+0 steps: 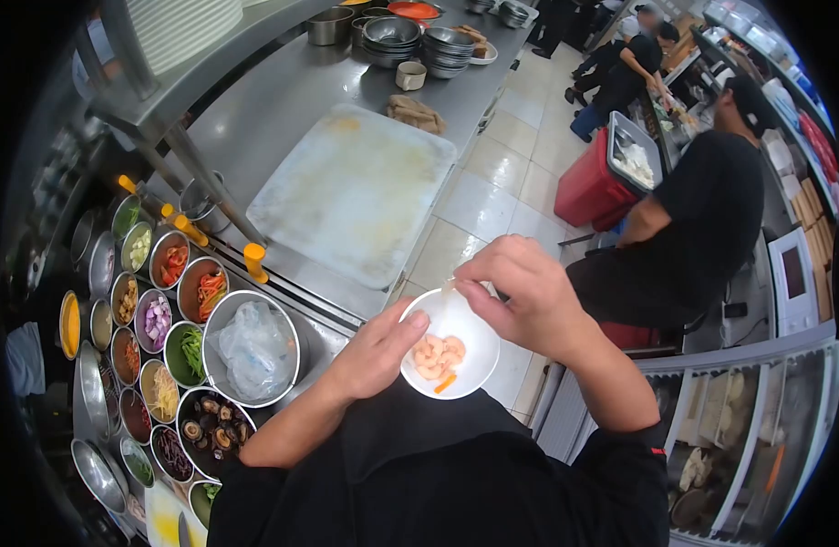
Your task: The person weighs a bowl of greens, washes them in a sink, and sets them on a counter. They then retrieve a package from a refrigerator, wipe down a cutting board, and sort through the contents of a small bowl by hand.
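A white bowl (pixel 479 354) is held in front of my body, its inside facing up. My left hand (pixel 378 346) grips it from the left, thumb over the rim. Several pink peeled shrimp (pixel 435 354) and an orange strip (pixel 445 382) that looks like carrot lie inside. Over the bowl's far right rim, my right hand (pixel 522 290) has its thumb and fingers pinched together. Something small and pale shows at those fingertips, too indistinct to name.
Left of me stand containers of cut vegetables, dark mushrooms (pixel 216 424) and a pot lined with a plastic bag (pixel 253 351). A white cutting board (pixel 346 196) lies on the steel counter. A person in black (pixel 702 210) works at right near a red bin (pixel 588 178).
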Demonstrator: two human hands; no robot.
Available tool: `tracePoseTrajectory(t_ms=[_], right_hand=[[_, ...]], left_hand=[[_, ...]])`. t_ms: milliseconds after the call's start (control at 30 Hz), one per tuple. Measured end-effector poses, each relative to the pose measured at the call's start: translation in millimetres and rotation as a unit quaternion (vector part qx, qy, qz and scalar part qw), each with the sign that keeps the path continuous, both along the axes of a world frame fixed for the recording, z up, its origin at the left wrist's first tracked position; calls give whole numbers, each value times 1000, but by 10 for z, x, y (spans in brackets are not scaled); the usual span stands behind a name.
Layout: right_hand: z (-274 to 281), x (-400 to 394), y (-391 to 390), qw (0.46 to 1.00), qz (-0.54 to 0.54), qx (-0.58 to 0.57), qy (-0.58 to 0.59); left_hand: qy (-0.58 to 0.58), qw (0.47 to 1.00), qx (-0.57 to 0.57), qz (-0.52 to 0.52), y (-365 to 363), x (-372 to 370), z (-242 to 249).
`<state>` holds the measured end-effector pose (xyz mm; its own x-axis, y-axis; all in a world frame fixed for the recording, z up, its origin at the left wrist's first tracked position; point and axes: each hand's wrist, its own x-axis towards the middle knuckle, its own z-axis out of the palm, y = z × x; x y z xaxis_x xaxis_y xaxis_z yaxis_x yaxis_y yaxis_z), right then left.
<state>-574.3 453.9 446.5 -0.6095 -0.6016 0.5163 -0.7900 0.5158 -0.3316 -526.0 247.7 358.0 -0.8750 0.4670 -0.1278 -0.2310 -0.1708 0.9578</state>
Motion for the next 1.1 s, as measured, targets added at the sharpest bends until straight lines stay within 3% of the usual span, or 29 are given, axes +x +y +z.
tracePoseTrajectory(t_ms=[133, 233, 300, 367, 467, 667, 733, 800, 833, 867, 900, 1100], right_hand=[[305, 46, 34, 979, 10, -116, -167], [626, 155, 59, 955, 80, -158, -237], [819, 283, 66, 897, 184, -223, -336], [1009, 353, 32, 796, 347, -262, -421], [1015, 466, -132, 738, 509, -241, -372], [1171, 525, -91, 713, 523, -200, -421], [1180, 452, 4, 749, 484, -183, -414], [1109, 393, 163, 830, 370, -160, -385], [1035, 421, 185, 907, 257, -143, -303], [949, 401, 218, 961, 166, -48, -216], [840, 382, 220, 988, 71, 47, -125], [319, 495, 92, 980, 46, 158, -113]], left_hand=[[-11, 1000, -13, -6, -15, 23, -14], [-23, 1000, 13, -8, -17, 40, -26], [-10, 1000, 12, -8, -31, 72, 55], [-5, 1000, 19, -14, -42, 66, 60], [-4, 1000, 11, 7, -32, 86, -57], [-29, 999, 15, 15, -30, 133, 78], [-10, 1000, 13, 14, -14, 134, 103], [20, 1000, -12, 15, -37, 83, 99], [24, 999, -21, 23, -51, 74, 116], [43, 999, -12, 31, -62, 45, 54], [46, 998, -3, 43, -72, 11, -36], [24, 999, 4, 40, -13, -98, -11]])
